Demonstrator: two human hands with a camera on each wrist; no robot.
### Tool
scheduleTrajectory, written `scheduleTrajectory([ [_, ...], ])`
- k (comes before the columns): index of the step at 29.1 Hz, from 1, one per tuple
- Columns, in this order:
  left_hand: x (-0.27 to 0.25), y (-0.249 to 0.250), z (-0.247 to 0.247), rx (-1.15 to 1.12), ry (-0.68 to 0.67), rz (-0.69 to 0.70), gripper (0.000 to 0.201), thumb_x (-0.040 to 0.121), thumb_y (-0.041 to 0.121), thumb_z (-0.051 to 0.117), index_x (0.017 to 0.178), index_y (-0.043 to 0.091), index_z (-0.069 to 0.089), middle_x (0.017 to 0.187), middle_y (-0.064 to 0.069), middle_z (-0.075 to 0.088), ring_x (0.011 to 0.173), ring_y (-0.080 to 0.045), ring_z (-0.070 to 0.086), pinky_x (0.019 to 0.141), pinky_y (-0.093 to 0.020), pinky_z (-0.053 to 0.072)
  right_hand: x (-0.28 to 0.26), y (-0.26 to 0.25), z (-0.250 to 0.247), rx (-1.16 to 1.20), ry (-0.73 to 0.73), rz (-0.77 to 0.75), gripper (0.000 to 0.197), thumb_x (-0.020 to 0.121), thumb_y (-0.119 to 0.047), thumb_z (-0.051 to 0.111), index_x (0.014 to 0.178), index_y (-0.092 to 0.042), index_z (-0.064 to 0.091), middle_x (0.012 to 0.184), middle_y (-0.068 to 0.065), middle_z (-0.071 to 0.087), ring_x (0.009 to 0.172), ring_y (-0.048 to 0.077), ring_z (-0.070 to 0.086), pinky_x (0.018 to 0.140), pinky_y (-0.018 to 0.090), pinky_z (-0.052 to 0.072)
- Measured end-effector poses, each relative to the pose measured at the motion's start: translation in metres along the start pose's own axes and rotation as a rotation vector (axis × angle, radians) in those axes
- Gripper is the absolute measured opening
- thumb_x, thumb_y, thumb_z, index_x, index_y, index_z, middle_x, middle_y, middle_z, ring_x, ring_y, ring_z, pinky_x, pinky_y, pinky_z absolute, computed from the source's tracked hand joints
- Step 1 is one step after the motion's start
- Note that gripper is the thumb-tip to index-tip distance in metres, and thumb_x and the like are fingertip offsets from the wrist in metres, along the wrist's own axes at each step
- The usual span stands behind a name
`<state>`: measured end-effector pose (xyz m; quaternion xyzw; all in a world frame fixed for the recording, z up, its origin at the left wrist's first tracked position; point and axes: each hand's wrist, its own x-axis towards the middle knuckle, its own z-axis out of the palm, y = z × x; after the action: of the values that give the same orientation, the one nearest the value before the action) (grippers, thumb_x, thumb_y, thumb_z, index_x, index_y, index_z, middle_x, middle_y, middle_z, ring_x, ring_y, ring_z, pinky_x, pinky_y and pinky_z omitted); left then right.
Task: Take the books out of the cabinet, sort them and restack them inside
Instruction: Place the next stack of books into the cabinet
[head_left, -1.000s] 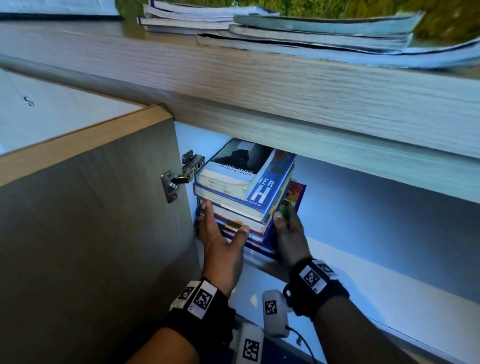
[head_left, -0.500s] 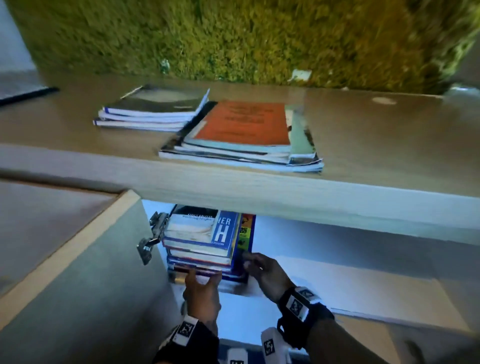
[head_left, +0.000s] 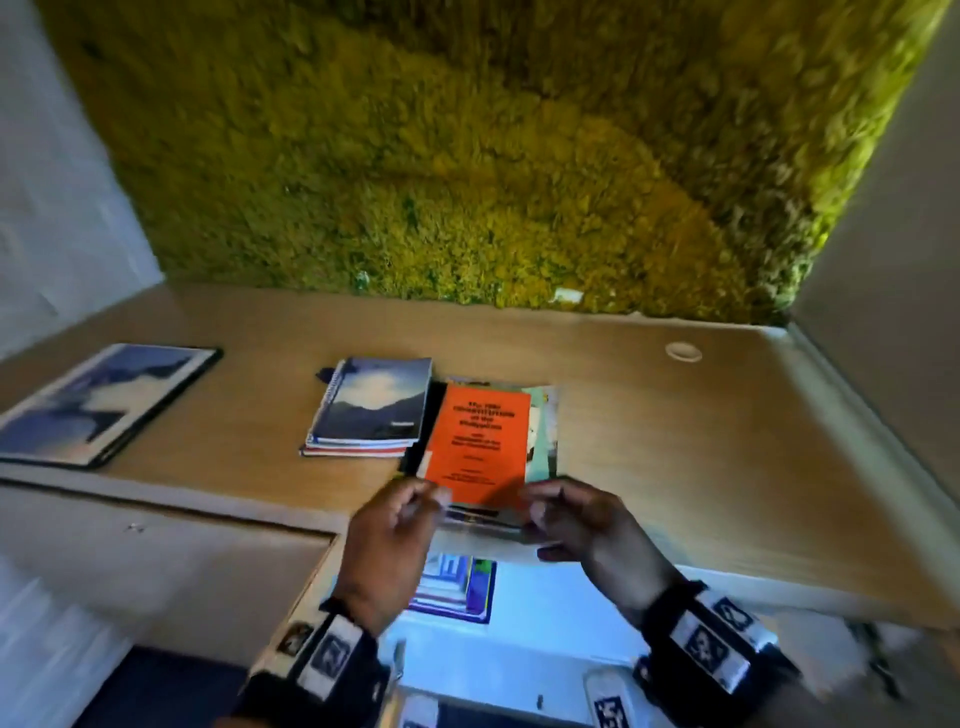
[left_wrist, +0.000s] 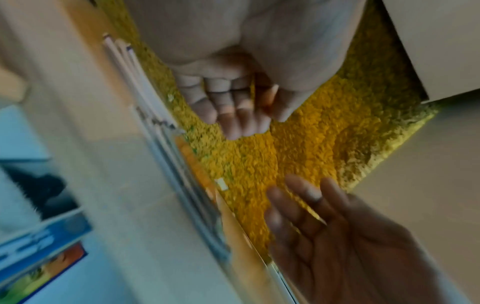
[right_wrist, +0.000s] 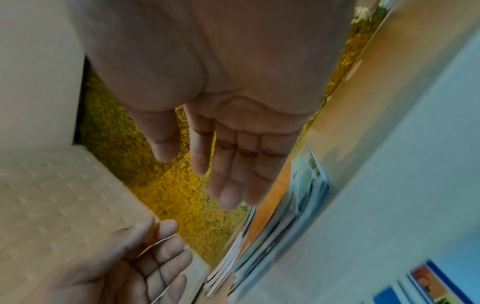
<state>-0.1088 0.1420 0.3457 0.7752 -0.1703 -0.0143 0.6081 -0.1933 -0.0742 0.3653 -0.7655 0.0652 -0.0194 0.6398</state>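
— What does the room look like?

— A wall of yellow-green moss (head_left: 467, 171) rises behind a wooden worktop (head_left: 675, 441), the top of the cabinet. White walls stand at either side.

— And what lies on the worktop?

— A dark-framed picture (head_left: 98, 405) lies flat at the left. Near the middle sits a small stack topped by a spiral notebook (head_left: 371, 402) with a sky-and-mountain cover. Just beside it, to the right, is a second pile with an orange booklet (head_left: 480, 447) on top, reaching to the front edge.

— Where are the hands?

— The left hand (head_left: 389, 551) and the right hand (head_left: 592, 540) hover at the front edge, one at each near corner of the orange booklet's pile. The motion blur hides whether any fingertip touches it.

— What is each grip doing?

— Both are loose. The wrist views show relaxed, slightly bent fingers on either hand, with nothing held in them.

— And the books in the cabinet?

— Below the worktop, inside the lit cabinet (head_left: 545, 603), a stack of books (head_left: 457, 587) stands at the left, seen between the two hands.
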Motion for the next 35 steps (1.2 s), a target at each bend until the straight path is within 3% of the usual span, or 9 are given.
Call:
scheduleTrajectory([
  [5, 0.08, -0.016, -0.012, 0.514, -0.114, -0.146, 0.045, 0.073, 0.063, 0.048, 0.082, 0.021, 0.063, 0.082, -0.004, 0.067, 0.089, -0.033, 0.067, 0.07, -0.039, 0.047, 0.068, 0.012, -0.017, -0.193, 0.238, 0.11, 0.02, 0.086, -0.031, 0.075, 0.105, -0.035, 0.07, 0.106, -0.007, 0.074, 0.105, 0.025, 0.067, 0.083, 0.036, 0.052],
  [7, 0.092, -0.027, -0.009, 0.53, -0.148, -0.298, 0.061, 0.072, 0.067, 0.052, 0.106, 0.019, 0.067, 0.103, -0.01, 0.071, 0.1, -0.035, 0.066, 0.081, -0.041, 0.052, 0.085, 0.012, -0.017, -0.337, 0.265, 0.238, 0.041, 0.091, -0.036, 0.07, 0.129, -0.025, 0.059, 0.124, 0.004, 0.065, 0.11, 0.027, 0.063, 0.082, 0.031, 0.044],
  [9, 0.098, -0.036, -0.004, 0.512, -0.148, -0.404, 0.081, 0.067, 0.071, 0.057, 0.129, 0.019, 0.06, 0.125, -0.011, 0.066, 0.113, -0.036, 0.062, 0.092, -0.042, 0.051, 0.098, 0.013, -0.016, -0.387, 0.234, 0.34, 0.034, 0.093, -0.036, 0.065, 0.118, -0.013, 0.058, 0.11, 0.01, 0.064, 0.091, 0.027, 0.06, 0.075, 0.031, 0.039],
  [15, 0.12, -0.055, -0.001, 0.375, -0.243, -0.39, 0.047, 0.065, 0.067, 0.063, 0.058, 0.02, 0.067, 0.065, 0.0, 0.07, 0.065, -0.022, 0.066, 0.075, -0.039, 0.053, 0.13, 0.049, -0.015, -0.487, 0.319, 0.555, 0.065, 0.064, -0.066, 0.054, 0.115, -0.026, 0.052, 0.106, 0.009, 0.062, 0.097, 0.034, 0.062, 0.091, 0.048, 0.052],
  [20, 0.114, -0.031, 0.009, 0.208, -0.342, -0.392, 0.02, 0.084, 0.036, 0.074, 0.073, 0.02, 0.071, 0.073, 0.0, 0.075, 0.069, -0.016, 0.071, 0.069, -0.032, 0.05, 0.137, 0.067, -0.032, -0.498, 0.305, 0.632, 0.084, 0.056, -0.078, 0.045, 0.124, -0.03, 0.061, 0.106, 0.007, 0.066, 0.093, 0.03, 0.063, 0.087, 0.043, 0.053],
  [25, 0.112, -0.021, 0.024, 0.04, -0.305, -0.368, 0.015, 0.084, -0.004, 0.071, 0.086, 0.011, 0.068, 0.079, -0.002, 0.075, 0.076, -0.014, 0.069, 0.069, -0.023, 0.054, 0.123, 0.055, -0.033, -0.303, 0.327, 0.653, 0.077, 0.056, -0.066, 0.067, 0.118, -0.022, 0.064, 0.103, 0.001, 0.072, 0.088, 0.023, 0.07, 0.08, 0.038, 0.058],
  [27, 0.108, -0.02, 0.026, -0.036, -0.319, -0.384, 0.017, 0.082, -0.003, 0.073, 0.09, 0.01, 0.065, 0.076, 0.003, 0.073, 0.08, -0.015, 0.069, 0.062, -0.016, 0.049, 0.112, 0.038, -0.033, -0.244, 0.35, 0.631, 0.051, 0.069, -0.054, 0.076, 0.106, -0.02, 0.067, 0.095, 0.0, 0.074, 0.083, 0.02, 0.071, 0.077, 0.034, 0.058],
  [30, 0.099, -0.031, 0.027, -0.129, -0.296, -0.4, 0.046, 0.063, 0.023, 0.076, 0.103, 0.007, 0.061, 0.091, -0.008, 0.072, 0.088, -0.025, 0.068, 0.069, -0.027, 0.046, 0.096, 0.035, -0.035, -0.181, 0.357, 0.616, 0.022, 0.08, -0.035, 0.081, 0.089, -0.019, 0.068, 0.088, 0.002, 0.075, 0.08, 0.022, 0.072, 0.083, 0.038, 0.059],
  [35, 0.06, -0.034, 0.022, -0.206, -0.271, -0.413, 0.051, 0.046, 0.036, 0.079, 0.085, 0.007, 0.062, 0.07, 0.004, 0.066, 0.068, -0.015, 0.059, 0.069, -0.03, 0.039, 0.066, 0.051, -0.029, -0.19, 0.384, 0.549, 0.064, 0.052, -0.059, 0.08, 0.1, -0.017, 0.069, 0.097, 0.007, 0.073, 0.09, 0.029, 0.071, 0.083, 0.045, 0.06],
])
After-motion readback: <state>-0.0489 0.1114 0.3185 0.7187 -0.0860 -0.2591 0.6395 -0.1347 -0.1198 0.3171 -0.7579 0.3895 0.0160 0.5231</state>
